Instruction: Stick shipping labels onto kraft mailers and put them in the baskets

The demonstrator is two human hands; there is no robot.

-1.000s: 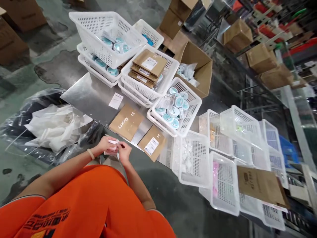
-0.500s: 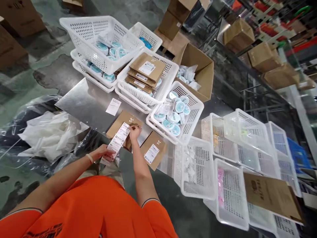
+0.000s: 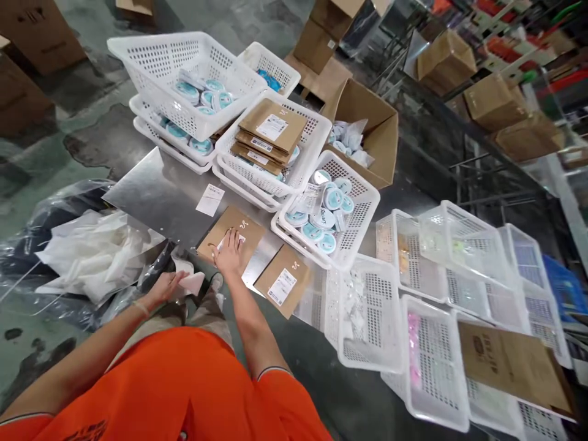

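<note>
My right hand (image 3: pixel 228 252) lies with its fingers spread on a brown cardboard mailer (image 3: pixel 252 234) near the table edge, over a white label that shows only in part. Off the table's front edge, my left hand (image 3: pixel 166 286) is closed on a piece of white paper (image 3: pixel 189 278). To the right lies a second mailer (image 3: pixel 272 269) bearing a white label (image 3: pixel 282 286). A loose printed slip (image 3: pixel 210 200) rests on the metal table (image 3: pixel 172 196) behind the first mailer.
White baskets with round teal-and-white tins (image 3: pixel 325 217) and a basket with stacked mailers (image 3: pixel 273 125) line the table's back. An open carton (image 3: pixel 383 131) stands behind. More baskets (image 3: pixel 436 361) are at right; a pile of white paper (image 3: pixel 98 251) is at left.
The label strip between my hands is gone from there; a label now lies under my right hand, which moved left and flattened on the mailer. My left hand moved left and now has white paper.
</note>
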